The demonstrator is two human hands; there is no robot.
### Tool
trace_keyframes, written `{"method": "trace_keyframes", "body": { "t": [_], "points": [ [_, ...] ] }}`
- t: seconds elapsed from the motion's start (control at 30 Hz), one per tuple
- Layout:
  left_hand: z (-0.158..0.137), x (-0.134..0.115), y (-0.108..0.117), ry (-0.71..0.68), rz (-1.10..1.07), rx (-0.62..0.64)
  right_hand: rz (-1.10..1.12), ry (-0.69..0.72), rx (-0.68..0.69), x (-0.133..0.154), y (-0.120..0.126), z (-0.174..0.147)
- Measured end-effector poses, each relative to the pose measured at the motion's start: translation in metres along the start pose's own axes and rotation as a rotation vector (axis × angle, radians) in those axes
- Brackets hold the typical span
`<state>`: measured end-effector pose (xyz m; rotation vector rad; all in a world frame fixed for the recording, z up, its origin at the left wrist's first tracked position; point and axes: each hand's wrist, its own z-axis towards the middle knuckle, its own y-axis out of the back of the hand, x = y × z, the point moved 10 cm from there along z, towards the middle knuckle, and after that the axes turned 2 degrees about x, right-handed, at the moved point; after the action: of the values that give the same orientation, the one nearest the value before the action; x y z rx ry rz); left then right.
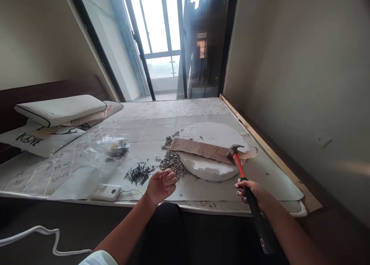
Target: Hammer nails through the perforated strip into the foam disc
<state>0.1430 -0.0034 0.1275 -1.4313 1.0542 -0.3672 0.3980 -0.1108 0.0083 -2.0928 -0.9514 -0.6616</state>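
Note:
My right hand (252, 193) grips the black and red handle of a claw hammer (238, 164). The hammer's head is over the right end of a brown wooden strip (199, 148) dotted with rows of small dark marks. That strip lies across a thick, round white slab (212, 172), whose surface is rough in places. My left hand (162, 186) is closed, fingers curled, in front of the slab; whatever it may hold is too small to make out. Left of it lies a pile of dark nails (139, 174). Grey gravel-like bits (173, 163) are heaped along the slab's left edge.
A clear plastic bag (114, 147) with dark contents lies behind the nails. Near the front edge is a white device (106, 192) with a cable. Pillows (62, 108) are stacked at left. A wooden rail (260, 140) borders the bed's right side, beside the wall (303, 83).

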Motion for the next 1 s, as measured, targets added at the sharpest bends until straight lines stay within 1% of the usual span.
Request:
{"method": "trace_keyframes", "body": {
  "t": [0.13,0.33,0.5,0.63,0.8,0.9,1.0],
  "points": [
    [-0.009,0.011,-0.021,0.006,-0.035,0.019,0.03,-0.025,0.057,-0.004,-0.003,0.003],
    [-0.018,0.026,-0.039,0.016,-0.095,0.028,0.066,-0.043,0.094,-0.001,-0.007,0.005],
    [-0.025,0.042,-0.055,0.017,-0.122,0.06,0.058,-0.016,0.112,0.002,-0.006,0.005],
    [-0.034,0.063,-0.075,0.065,-0.131,0.097,0.039,0.017,0.101,0.006,-0.004,0.004],
    [-0.041,0.088,-0.095,0.135,-0.088,0.082,0.014,0.006,0.094,0.008,-0.003,0.001],
    [-0.044,0.097,-0.107,0.166,-0.085,0.114,-0.002,0.008,0.103,0.01,-0.003,-0.001],
    [-0.046,0.102,-0.114,0.181,-0.058,0.129,-0.007,0.005,0.093,0.011,-0.001,-0.002]
  ]
}}
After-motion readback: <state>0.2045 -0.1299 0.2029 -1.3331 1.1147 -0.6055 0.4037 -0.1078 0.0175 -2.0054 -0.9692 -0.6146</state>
